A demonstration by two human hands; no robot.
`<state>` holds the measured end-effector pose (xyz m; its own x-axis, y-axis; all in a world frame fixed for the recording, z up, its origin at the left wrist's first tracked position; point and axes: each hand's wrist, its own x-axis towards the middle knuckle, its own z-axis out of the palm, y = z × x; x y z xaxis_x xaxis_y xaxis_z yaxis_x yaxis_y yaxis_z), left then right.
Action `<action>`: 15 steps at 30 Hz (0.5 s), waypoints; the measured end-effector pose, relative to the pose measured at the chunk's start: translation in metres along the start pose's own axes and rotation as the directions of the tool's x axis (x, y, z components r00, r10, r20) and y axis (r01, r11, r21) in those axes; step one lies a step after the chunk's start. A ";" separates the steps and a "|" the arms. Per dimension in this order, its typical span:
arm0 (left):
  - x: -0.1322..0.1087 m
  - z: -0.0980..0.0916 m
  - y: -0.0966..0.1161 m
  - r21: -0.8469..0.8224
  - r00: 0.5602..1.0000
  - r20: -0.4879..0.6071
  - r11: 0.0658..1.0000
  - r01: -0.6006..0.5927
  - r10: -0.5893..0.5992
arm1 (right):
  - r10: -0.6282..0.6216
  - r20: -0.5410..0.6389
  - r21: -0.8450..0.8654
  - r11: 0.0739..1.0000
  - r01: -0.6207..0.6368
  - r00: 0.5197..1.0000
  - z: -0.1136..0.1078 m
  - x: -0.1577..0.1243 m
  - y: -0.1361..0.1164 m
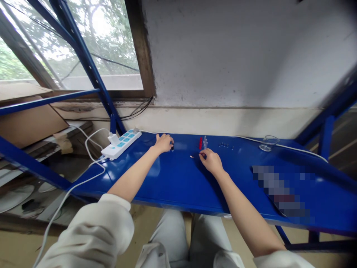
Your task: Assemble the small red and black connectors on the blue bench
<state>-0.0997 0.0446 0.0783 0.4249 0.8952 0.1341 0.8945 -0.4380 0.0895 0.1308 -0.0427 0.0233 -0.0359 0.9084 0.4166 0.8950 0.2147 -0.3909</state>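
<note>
My left hand (163,143) rests on the blue metal shelf (173,178) with its fingers curled round a small dark object (172,148) that I cannot name. My right hand (211,160) lies a little to the right, fingers pinched on a thin small stick-like piece (192,156) whose tip pokes out to the left. Just beyond the right hand stand a small red part (200,142) and a pale translucent part (205,142). A short row of tiny dark bits (225,145) lies further right.
A white power strip (121,143) with blue sockets sits at the shelf's left end, its white cable (83,175) hanging off the edge. A clear glass dish (268,143) stands at the back right beside a thin white wire. Blue frame struts rise left and right; cardboard lies at left.
</note>
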 end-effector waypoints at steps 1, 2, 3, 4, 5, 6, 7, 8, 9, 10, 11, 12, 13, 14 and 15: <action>0.000 0.000 -0.001 0.000 1.000 0.000 1.000 -0.001 0.001 | 0.008 0.013 -0.007 1.000 -0.008 1.000 -0.001 0.000 0.000; 0.000 0.000 -0.001 0.001 1.000 0.001 1.000 0.000 0.000 | 0.019 0.027 -0.019 1.000 -0.018 0.999 -0.001 0.000 -0.001; 0.000 0.000 0.000 0.000 1.000 -0.002 1.000 -0.002 0.002 | 0.032 0.044 -0.034 0.999 -0.030 0.999 -0.001 0.000 -0.001; 0.000 -0.001 0.001 -0.005 1.000 -0.013 1.000 -0.010 0.010 | 0.048 0.059 -0.054 0.998 -0.044 0.997 -0.001 0.000 -0.001; -0.001 -0.002 0.003 -0.016 0.999 -0.038 0.999 -0.032 0.031 | 0.066 0.074 -0.077 0.995 -0.060 0.995 -0.001 0.000 0.000; -0.002 -0.003 0.007 -0.035 0.995 -0.076 0.997 -0.070 0.067 | 0.087 0.083 -0.104 0.992 -0.078 0.993 -0.001 0.000 0.000; -0.003 -0.004 0.012 -0.061 0.985 -0.126 0.991 -0.123 0.115 | 0.109 0.088 -0.132 0.986 -0.097 0.990 0.000 0.000 0.000; -0.004 -0.005 0.019 -0.091 0.968 -0.184 0.977 -0.191 0.172 | 0.129 0.090 -0.161 0.980 -0.113 0.988 0.000 0.000 0.001; -0.005 -0.005 0.026 -0.119 0.946 -0.230 0.958 -0.261 0.229 | 0.148 0.087 -0.188 0.974 -0.129 0.985 0.000 0.000 0.001; -0.007 -0.003 0.034 -0.144 0.923 -0.270 0.937 -0.319 0.273 | 0.165 0.083 -0.214 0.966 -0.144 0.983 0.000 0.000 0.000; -0.007 0.000 0.043 -0.164 0.905 -0.291 0.915 -0.368 0.311 | 0.180 0.076 -0.235 0.959 -0.157 0.981 0.000 -0.001 0.000; -0.008 0.004 0.052 -0.182 0.892 -0.305 0.899 -0.399 0.334 | 0.194 0.069 -0.252 0.953 -0.171 0.979 0.000 -0.001 -0.001; -0.008 0.010 0.060 -0.203 0.886 -0.301 0.884 -0.420 0.352 | 0.207 0.064 -0.265 0.947 -0.183 0.976 -0.001 -0.002 -0.001; -0.008 0.017 0.067 -0.223 0.887 -0.290 0.876 -0.427 0.358 | 0.218 0.061 -0.275 0.942 -0.193 0.974 -0.001 -0.002 -0.002; -0.007 0.025 0.074 -0.239 0.895 -0.280 0.878 -0.415 0.347 | 0.227 0.061 -0.282 0.938 -0.201 0.972 -0.001 -0.003 -0.002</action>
<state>-0.0328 0.0083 0.0596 0.6523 0.6261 0.4272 0.5753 -0.7759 0.2589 0.1297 -0.0460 0.0241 0.1410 0.9535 0.2664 0.9722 -0.0826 -0.2189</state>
